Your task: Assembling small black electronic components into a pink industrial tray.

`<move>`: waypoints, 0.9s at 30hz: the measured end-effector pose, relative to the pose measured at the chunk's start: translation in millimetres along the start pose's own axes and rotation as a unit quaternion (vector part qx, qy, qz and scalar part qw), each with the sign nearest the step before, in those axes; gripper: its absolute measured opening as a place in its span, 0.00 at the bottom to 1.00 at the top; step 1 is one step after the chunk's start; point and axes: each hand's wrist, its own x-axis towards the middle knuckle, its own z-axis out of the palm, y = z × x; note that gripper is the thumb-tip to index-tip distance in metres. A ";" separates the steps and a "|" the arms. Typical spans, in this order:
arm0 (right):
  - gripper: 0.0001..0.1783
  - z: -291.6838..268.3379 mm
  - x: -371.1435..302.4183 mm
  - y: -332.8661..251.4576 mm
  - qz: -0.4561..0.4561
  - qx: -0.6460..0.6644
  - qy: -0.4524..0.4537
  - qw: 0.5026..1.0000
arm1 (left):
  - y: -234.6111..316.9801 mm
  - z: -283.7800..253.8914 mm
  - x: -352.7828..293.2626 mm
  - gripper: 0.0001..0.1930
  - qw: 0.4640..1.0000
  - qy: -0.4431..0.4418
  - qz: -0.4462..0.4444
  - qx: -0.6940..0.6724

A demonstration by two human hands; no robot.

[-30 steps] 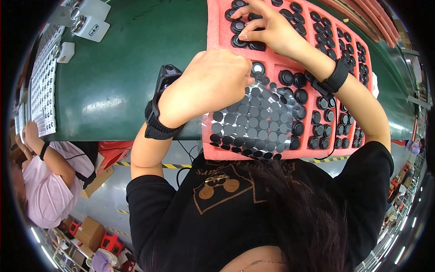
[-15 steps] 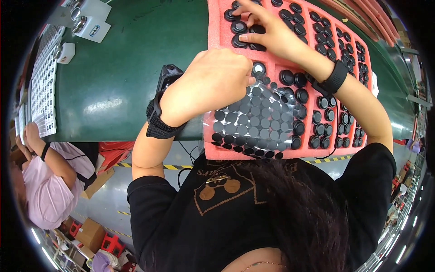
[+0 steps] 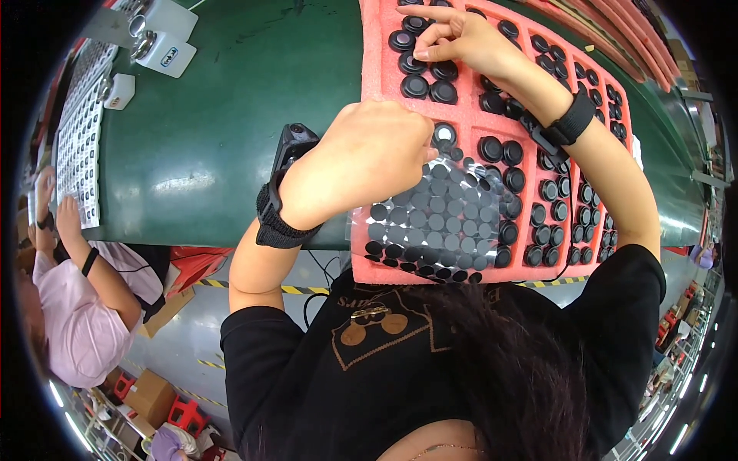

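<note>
My left hand (image 3: 377, 150) is closed, its fingertips at the top edge of a clear plastic sheet (image 3: 442, 207) carrying rows of round black stickers. The sheet lies over the near left part of a pink foam tray (image 3: 427, 115). My right hand (image 3: 465, 42) is over the tray's far left compartment, forefinger stretched out to the left and the other fingers bent. Its thumb tip is at a round black part (image 3: 412, 63), apart from the forefinger; nothing shows between them. Just beyond the sheet's top edge sits a black part with a pale centre (image 3: 444, 134).
Other tray compartments hold many round black parts (image 3: 511, 152). The tray rests on a green tabletop (image 3: 207, 138). White containers with metal tops (image 3: 169, 54) stand far left, near a printed white sheet (image 3: 79, 154). A co-worker's hand (image 3: 69, 219) is beside it. Pink foam strips (image 3: 615, 34) lie far right.
My right hand has shifted slightly, its fingers more bent and the forefinger pointing left. The left hand keeps its hold on the sheet. The whole view has shifted slightly; the co-worker's hands have moved.
</note>
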 end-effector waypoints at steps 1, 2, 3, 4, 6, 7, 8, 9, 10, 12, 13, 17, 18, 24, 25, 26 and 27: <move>0.34 0.2 0.7 -0.8 0.002 -0.011 -0.007 1.000 | -0.5 -1.1 -0.1 0.09 1.000 -0.003 -0.003 0.001; 0.34 0.6 2.4 -0.2 0.002 -0.011 -0.008 1.000 | -1.3 -1.9 0.0 0.09 1.000 -0.006 -0.006 0.002; 0.34 0.9 3.5 1.5 0.001 0.003 -0.008 1.000 | -2.1 -1.8 0.1 0.09 1.000 -0.007 -0.007 0.001; 0.34 1.6 4.6 2.5 -0.001 0.018 -0.007 1.000 | -3.3 -1.2 0.1 0.08 1.000 -0.009 -0.006 0.007; 0.35 2.0 6.5 3.8 -0.002 0.033 -0.007 0.999 | -5.1 -0.3 -0.1 0.06 1.000 -0.013 -0.004 0.019; 0.35 2.7 7.4 3.8 -0.006 0.023 -0.006 1.000 | -5.2 -0.6 -0.2 0.06 1.000 -0.013 -0.005 0.018; 0.35 3.0 7.9 3.8 -0.011 0.013 -0.005 1.000 | -5.3 -1.1 0.1 0.06 1.000 -0.016 -0.007 0.019; 0.35 2.8 8.2 3.9 -0.016 0.002 -0.003 1.000 | -5.2 -1.6 0.4 0.06 1.000 -0.018 -0.009 0.021; 0.35 1.2 8.9 7.7 -0.016 0.002 -0.002 1.000 | -5.0 -1.9 0.7 0.06 0.999 -0.021 -0.012 0.023; 0.35 -4.2 11.7 23.9 -0.179 0.005 -0.056 0.982 | -4.1 -2.2 1.3 0.06 0.999 -0.020 -0.009 0.023; 0.35 -0.7 12.2 21.4 -0.259 0.007 -0.084 0.962 | -4.5 -1.9 0.6 0.06 1.000 -0.018 -0.009 0.023; 0.35 6.7 8.6 8.0 -0.013 -0.008 -0.001 1.000 | -7.0 0.5 -2.2 0.06 1.000 -0.008 -0.007 0.020; 0.35 5.1 8.6 12.5 -0.013 -0.007 0.001 1.000 | -6.3 0.5 -1.7 0.06 1.000 -0.005 -0.002 0.019; 0.32 6.4 9.9 23.6 -0.180 -0.198 0.000 0.964 | -6.0 1.3 0.0 0.06 1.000 -0.007 0.006 0.026; 0.33 9.9 8.1 18.6 -0.110 -0.256 0.012 0.960 | -6.6 2.4 -0.2 0.06 1.000 -0.002 0.010 0.024; 0.33 13.4 6.2 15.0 -0.111 -0.256 0.012 0.960 | -6.5 2.8 -0.4 0.06 1.000 0.003 0.014 0.023; 0.30 17.4 4.2 11.3 -0.143 -0.305 0.049 0.940 | -5.7 2.4 -0.5 0.06 1.000 0.003 0.014 0.023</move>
